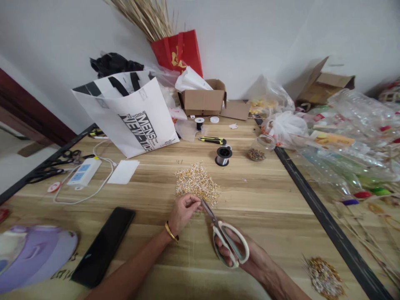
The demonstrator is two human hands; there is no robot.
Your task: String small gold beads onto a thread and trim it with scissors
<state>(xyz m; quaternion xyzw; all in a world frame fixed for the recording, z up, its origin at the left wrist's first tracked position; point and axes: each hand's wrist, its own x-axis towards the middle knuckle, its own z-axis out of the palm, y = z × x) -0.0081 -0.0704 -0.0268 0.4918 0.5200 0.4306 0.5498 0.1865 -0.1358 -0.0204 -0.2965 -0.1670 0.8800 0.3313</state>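
My left hand (184, 212), with a gold bangle (171, 231) at the wrist, is closed in a pinch at the near edge of a pile of small gold and silver pieces (197, 181). What sits between its fingertips is too small to make out. My right hand (237, 246) holds a pair of scissors (245, 246) with white handles. The fingers pass through the handle loops, and the blades point up and left, their tips right beside my left fingertips.
Behind the pile stand a wire spool (223, 156), a utility knife (212, 140) and a jar of beads (256, 154). A black phone (104, 246) and power strip (83, 172) lie left. Plastic bottles (331, 166) crowd the right; a gold bundle (326, 277) lies at the near right.
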